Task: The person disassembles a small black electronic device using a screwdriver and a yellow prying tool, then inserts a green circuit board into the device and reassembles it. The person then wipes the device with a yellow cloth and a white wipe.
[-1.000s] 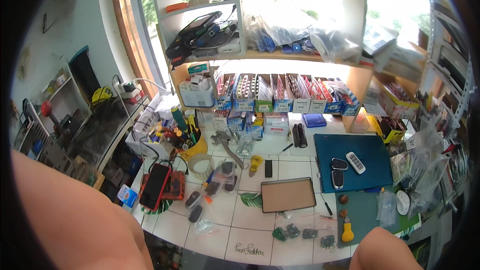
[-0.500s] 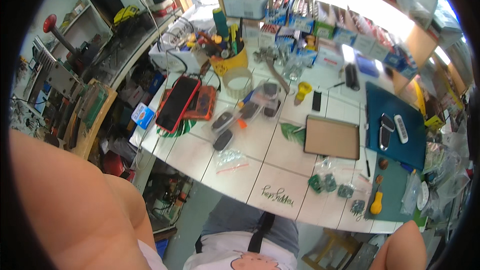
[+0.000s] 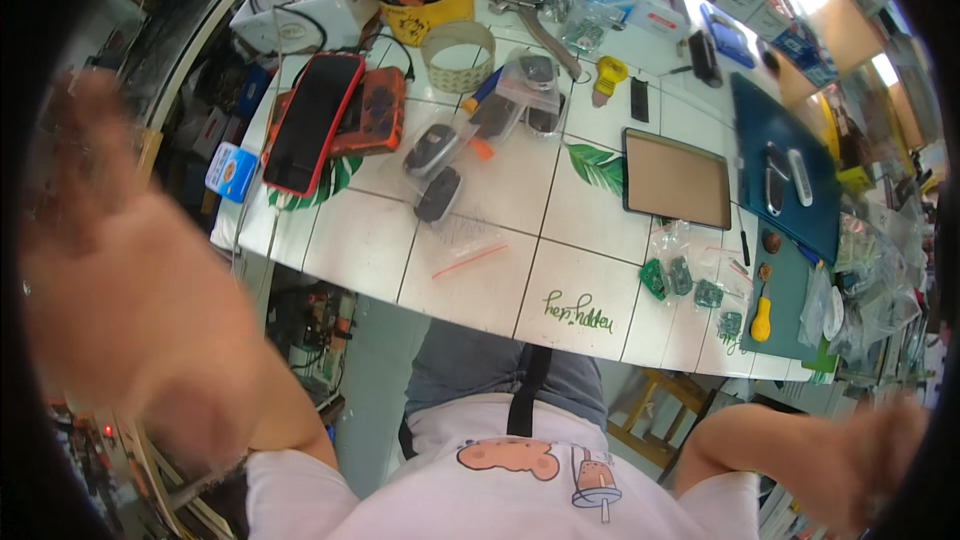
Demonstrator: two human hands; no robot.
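My left hand (image 3: 140, 280) is raised close to the camera at the left, off the table's edge and blurred by motion. Its fingers reach upward, apart, and nothing shows in them. My right hand (image 3: 880, 450) is at the lower right, beyond the table's near edge; blur hides how its fingers lie. Neither hand touches anything on the table. On the white tiled table (image 3: 480, 310), a red-framed smartphone (image 3: 315, 125) leans on an orange case (image 3: 375, 110). Several dark key fobs (image 3: 438, 195), some in clear bags, lie right of it, above a small zip bag (image 3: 465, 250).
A shallow tan tray (image 3: 678, 178) lies right of centre, with bagged green circuit boards (image 3: 680, 277) below it. A yellow-handled tool (image 3: 762, 320) rests on a green mat. Two fobs lie on a teal pad (image 3: 790, 120). A yellow tool holder (image 3: 425, 15) and small boxes line the back.
Both hands have come into view, the left at the left side and the right at the lower right. The camera view has tipped down, showing more of my shirt. Items on the table look unmoved.
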